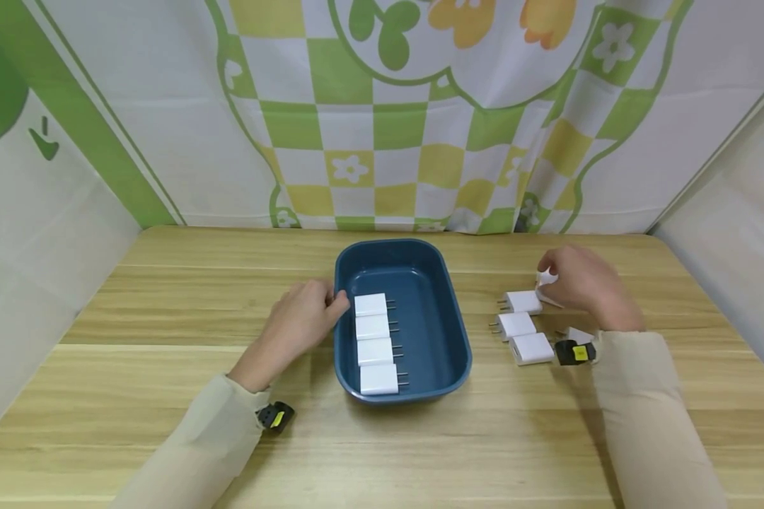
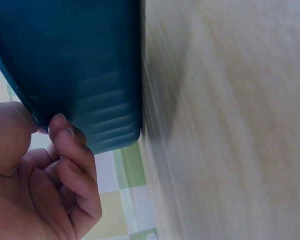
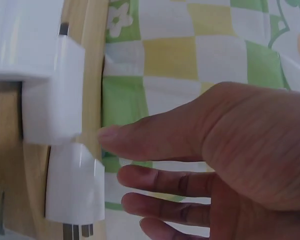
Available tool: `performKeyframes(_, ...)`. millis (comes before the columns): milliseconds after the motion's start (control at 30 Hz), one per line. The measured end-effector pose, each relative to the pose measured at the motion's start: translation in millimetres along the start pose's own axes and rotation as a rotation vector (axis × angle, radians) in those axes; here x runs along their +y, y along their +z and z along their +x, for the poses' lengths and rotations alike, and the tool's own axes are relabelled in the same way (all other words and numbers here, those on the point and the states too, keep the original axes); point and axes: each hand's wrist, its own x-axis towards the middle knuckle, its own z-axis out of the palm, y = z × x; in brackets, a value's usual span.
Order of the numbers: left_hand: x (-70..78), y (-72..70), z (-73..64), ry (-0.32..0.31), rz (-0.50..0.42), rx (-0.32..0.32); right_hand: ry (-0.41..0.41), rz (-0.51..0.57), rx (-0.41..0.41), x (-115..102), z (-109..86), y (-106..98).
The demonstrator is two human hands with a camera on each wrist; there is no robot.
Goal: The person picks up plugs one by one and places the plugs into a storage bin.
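A dark blue plastic bin (image 1: pixel 429 339) stands mid-table. Four-sided white plug chargers (image 1: pixel 374 327) form a row along its left side, prongs facing right. My left hand (image 1: pixel 302 314) pinches the bin's left rim; in the left wrist view its thumb and curled fingers (image 2: pixel 75 150) meet at the edge. Over the loose chargers at the right is my right hand (image 1: pixel 588 283). In the right wrist view its thumb (image 3: pixel 150 137) and fingers stand apart, with nothing between them, beside a charger (image 3: pixel 75 185). One white charger (image 1: pixel 547 278) is partly hidden behind that hand.
Several more white chargers lie loose at the right, among them a front one (image 1: pixel 531 348) and one by the right wrist (image 1: pixel 578 336). A green-and-yellow checked curtain (image 1: pixel 395 155) hangs behind the wooden table (image 1: pixel 420 452). Both wrists wear small black cameras.
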Motion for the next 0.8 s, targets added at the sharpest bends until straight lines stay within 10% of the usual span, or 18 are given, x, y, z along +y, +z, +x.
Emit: performKeyframes(800, 1.3, -0.2, 0.1, -0.021, -0.002, -0.013, 0.093, 0.030, -0.105, 11, 0.5, 7)
